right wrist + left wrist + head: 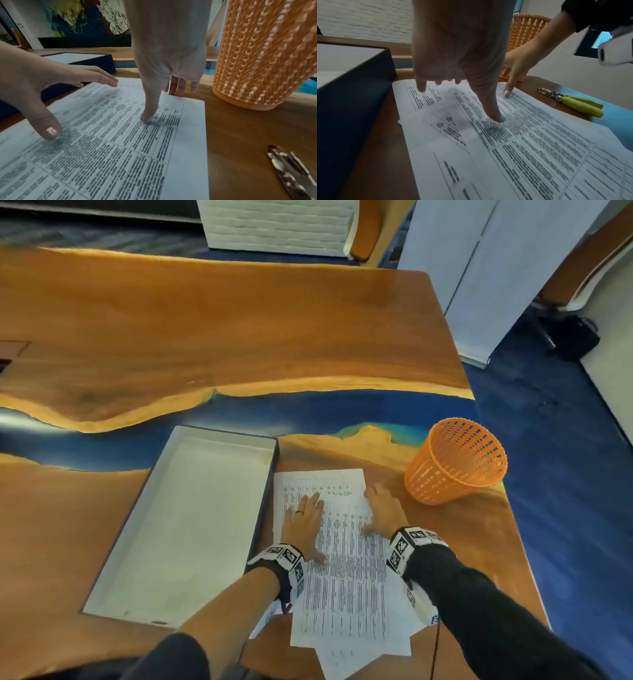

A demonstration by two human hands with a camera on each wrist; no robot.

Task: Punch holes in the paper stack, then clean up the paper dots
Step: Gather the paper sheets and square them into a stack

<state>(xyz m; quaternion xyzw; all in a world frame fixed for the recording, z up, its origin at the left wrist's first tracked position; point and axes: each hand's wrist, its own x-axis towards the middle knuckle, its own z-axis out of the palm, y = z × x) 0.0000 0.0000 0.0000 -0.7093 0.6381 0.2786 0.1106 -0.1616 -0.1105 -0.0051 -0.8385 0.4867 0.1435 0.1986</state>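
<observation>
— Where is the paper stack [346, 577]?

— It lies on the desk [455, 542], just right of a shallow white tray [154, 542] with dark outer walls. The sheets are printed with tables of dark text and are not squared up: lower sheets stick out at the near end and at the left edge.

— And the hands?

— Both are flat on the top sheet, fingers straight and spread, gripping nothing. The left hand [305, 522] rests on the left half of the page, thumb tip down on the print; a ring shows on one finger. The right hand [383, 513] sits at the right edge, thumb [148, 115] pressed on the paper and the other fingers [178, 86] reaching past the far right corner toward the desk.

— Can you see the punch?

— Only in the wrist views. A plier-style hole punch [571, 101] with yellow-green handles and a metal head lies on the desk to the right of the stack, apart from it and from both hands.

— Anything else nearby?

— An orange plastic mesh wastebasket [455, 462] stands upright near the right edge of the desk, beyond the right hand. The desk itself is wood with a blue resin band across it.
</observation>
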